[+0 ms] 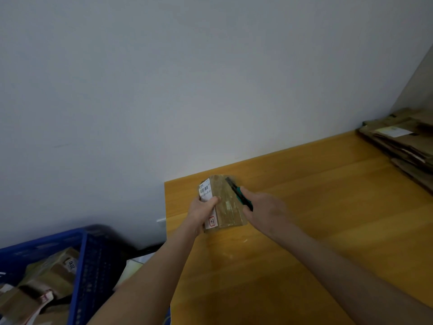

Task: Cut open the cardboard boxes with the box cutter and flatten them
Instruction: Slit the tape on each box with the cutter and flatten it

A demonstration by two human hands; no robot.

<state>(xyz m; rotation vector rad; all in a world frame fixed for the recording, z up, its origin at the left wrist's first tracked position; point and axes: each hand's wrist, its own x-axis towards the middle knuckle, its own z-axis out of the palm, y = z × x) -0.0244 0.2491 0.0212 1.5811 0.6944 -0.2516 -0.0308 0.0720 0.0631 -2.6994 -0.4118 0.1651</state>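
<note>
Pale grey wall behind; orange-brown wooden table fills the right half of the view.

Containers: blue plastic lattice crate at lower left, beside the table. It holds several taped brown cardboard boxes, piled loosely. One carries a white label, print unreadable. The crate is cut off by the left and bottom edges.

Far right corner of the table: stack of flattened brown cardboard sheets, partly out of frame.

Hard to make out – blur over both hands; the cutter's blade cannot be seen, so whether it is extended is unclear.

Task item: small brown cardboard box, tape-wrapped, with a white barcode label, lying on the table near its left edge.

Left hand grips the box's left side, thumb curled over the top. Right hand has its fingers wrapped round the teal-and-black box cutter, whose dark tip is over the far end of the box top. Both forearms are extended forward – bare.
</note>
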